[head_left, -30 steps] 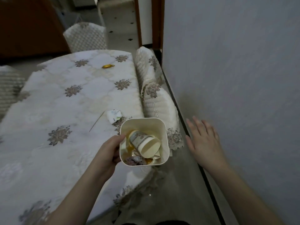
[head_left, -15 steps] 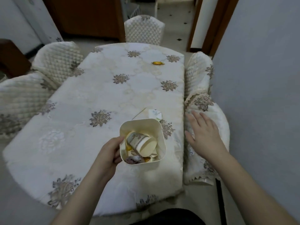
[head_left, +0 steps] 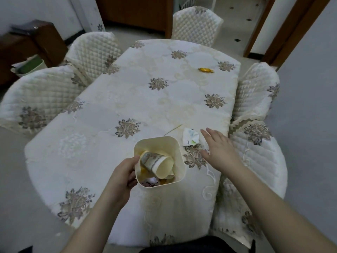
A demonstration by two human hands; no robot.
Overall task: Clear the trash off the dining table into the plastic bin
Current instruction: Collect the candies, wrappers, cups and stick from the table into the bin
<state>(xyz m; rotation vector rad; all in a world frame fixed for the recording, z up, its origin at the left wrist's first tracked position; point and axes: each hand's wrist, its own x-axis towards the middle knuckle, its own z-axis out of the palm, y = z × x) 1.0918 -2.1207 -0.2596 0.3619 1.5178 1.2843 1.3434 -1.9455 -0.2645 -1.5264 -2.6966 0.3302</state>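
My left hand (head_left: 121, 177) grips the left rim of a cream plastic bin (head_left: 179, 159), held above the near part of the dining table (head_left: 155, 110). Inside the bin lie a paper cup (head_left: 157, 162) on its side and other scraps. My right hand (head_left: 219, 149) hovers open, fingers spread, just right of a crumpled white wrapper (head_left: 190, 136) on the cloth. A thin stick (head_left: 172, 130) lies left of the wrapper. A gold candy wrapper (head_left: 206, 70) sits near the far right of the table.
Quilted chairs surround the table: two on the left (head_left: 42, 95), one at the far end (head_left: 197, 26), two on the right (head_left: 255, 92). A grey wall (head_left: 310, 88) runs close on the right. A dark wooden cabinet (head_left: 27, 42) stands at the back left.
The view has swung left from the wall to the whole table. My right hand has moved from beside the chair to over the table by the crumpled wrapper. The bin stays in my left hand.
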